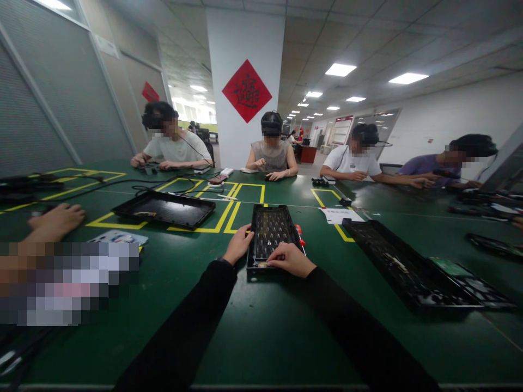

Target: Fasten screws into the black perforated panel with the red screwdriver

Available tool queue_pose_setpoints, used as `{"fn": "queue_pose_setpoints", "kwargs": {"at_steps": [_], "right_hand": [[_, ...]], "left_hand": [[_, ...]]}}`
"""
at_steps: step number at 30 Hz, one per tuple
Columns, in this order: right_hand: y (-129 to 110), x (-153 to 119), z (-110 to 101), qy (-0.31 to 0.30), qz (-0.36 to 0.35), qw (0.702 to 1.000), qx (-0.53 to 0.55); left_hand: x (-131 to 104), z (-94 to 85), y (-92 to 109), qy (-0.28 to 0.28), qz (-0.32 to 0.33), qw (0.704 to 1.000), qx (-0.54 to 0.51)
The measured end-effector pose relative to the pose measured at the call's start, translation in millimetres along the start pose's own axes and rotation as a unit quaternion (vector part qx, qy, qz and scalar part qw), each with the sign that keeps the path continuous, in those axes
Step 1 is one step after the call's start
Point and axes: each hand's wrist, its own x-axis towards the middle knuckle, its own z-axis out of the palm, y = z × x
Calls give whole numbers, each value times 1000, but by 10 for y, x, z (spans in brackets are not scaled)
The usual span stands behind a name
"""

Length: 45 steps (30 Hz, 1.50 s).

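Observation:
Directly in front of me a shallow black plastic casing [274,226] lies on the green table, its inside dotted with rows of small light marks. My left hand [239,245] grips the casing's left wall, thumb over the rim. Over the near end of the casing, my right hand [292,259] has thumb and fingertips pinched together, low inside it. A small yellowish piece [262,264] shows beside those fingertips; whether they hold it, I cannot tell. Red round-ended objects [300,231] lie against the casing's right side, partly hidden by it.
Another black casing [163,208] lies to the left, and a long one [400,267] to the right beside a green circuit board [449,267]. A white paper [342,214] lies beyond. Several people sit around the table; one person's hand [61,220] rests at far left.

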Motion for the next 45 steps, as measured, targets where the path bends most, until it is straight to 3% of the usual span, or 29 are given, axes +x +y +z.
{"fn": "queue_pose_setpoints", "kwargs": {"at_steps": [11,18,23,30,37,39,42,45], "right_hand": [[-42,9,-10,1,12,999,42],[64,162,-95,105,81,991,-2],[215,467,-84,52,123,984,-119],[311,621,-20,43,115,986,-116],[183,566,3,26,81,996,-12],[130,552,2,-15,80,993,87],[70,547,-33,-95,84,961,245],[42,559,-89,-165,90,939,286]], "left_hand": [[-11,-9,14,0,-1,1000,-1],[-1,2,-3,-2,-3,1000,1],[0,-1,-5,-1,-5,1000,5],[-4,-10,10,-1,-3,1000,2],[-15,-18,19,0,-5,1000,-1],[-18,-18,25,0,-2,1000,1],[-18,-14,28,4,1,1000,5],[-10,-9,22,5,-3,1000,5]]}}
